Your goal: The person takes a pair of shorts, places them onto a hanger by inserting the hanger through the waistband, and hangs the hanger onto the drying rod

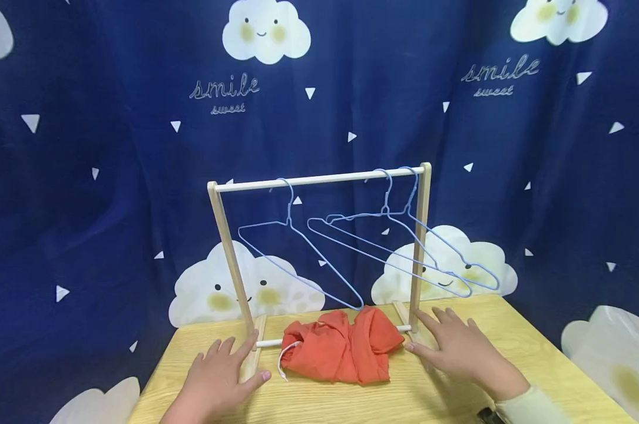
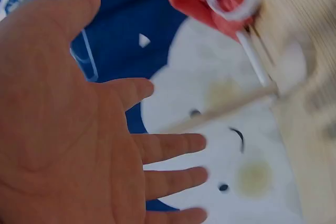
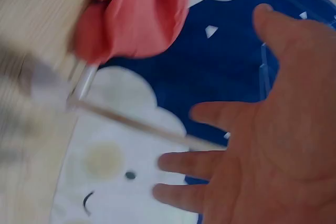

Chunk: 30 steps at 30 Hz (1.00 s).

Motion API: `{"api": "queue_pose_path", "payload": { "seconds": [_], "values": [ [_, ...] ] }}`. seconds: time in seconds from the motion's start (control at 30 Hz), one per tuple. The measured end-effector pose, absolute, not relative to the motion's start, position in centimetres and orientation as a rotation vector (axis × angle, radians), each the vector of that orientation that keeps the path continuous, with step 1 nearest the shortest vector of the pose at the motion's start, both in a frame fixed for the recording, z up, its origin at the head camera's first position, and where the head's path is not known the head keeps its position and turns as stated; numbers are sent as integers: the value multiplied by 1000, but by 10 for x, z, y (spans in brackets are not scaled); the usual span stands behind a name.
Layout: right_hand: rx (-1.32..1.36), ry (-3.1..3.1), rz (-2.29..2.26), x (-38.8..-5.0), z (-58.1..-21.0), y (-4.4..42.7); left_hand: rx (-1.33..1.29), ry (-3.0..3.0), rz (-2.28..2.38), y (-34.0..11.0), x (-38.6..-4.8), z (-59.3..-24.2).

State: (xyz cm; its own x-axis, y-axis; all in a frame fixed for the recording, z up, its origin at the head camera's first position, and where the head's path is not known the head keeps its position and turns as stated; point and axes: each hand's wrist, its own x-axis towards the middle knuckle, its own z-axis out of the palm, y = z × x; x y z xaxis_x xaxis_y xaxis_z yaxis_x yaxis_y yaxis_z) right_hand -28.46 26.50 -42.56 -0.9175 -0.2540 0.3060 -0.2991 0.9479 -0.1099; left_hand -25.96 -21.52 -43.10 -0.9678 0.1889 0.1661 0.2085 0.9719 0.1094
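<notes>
A crumpled orange-red cloth (image 1: 340, 347) with a white drawstring (image 1: 282, 359) lies on the table, partly over the lower bar of a small wooden clothes rack (image 1: 319, 180). Three blue wire hangers hang from the top bar: one hanger (image 1: 289, 203) left of the middle, two near the right post. To the left of the cloth is my left hand (image 1: 218, 377), fingers spread and holding nothing, near the rack's left foot. My right hand (image 1: 457, 347) is spread likewise beside the right post. Both wrist views show bare palms, the left hand (image 2: 79, 124) and right hand (image 3: 278, 129).
The rack stands on a light wooden table (image 1: 520, 353), toward its back edge. Behind it hangs a dark blue curtain (image 1: 112, 206) printed with white clouds and triangles. The hangers' right ends stick out past the right post.
</notes>
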Motion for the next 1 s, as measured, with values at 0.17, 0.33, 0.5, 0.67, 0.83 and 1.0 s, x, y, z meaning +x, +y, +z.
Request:
{"api": "queue_pose_path", "payload": {
  "seconds": [0.17, 0.33, 0.5, 0.67, 0.83, 1.0],
  "values": [
    [468, -2887, 243, -268, -423, 241, -414, -2960, -243, -193, -251, -424],
    [555, -2869, 272, -254, -416, 225, -556, -2939, -249, -170, -251, -416],
    [601, -2820, 285, -253, -410, 217, -653, -2891, -267, -148, -262, -419],
    [622, -2779, 307, -259, -407, 207, -631, -2872, -308, -135, -273, -428],
    [631, -2780, 329, -267, -412, 200, -643, -2884, -323, -124, -283, -444],
    [663, -2777, 366, -274, -420, 190, -678, -2843, -336, -118, -289, -459]
  ]
}}
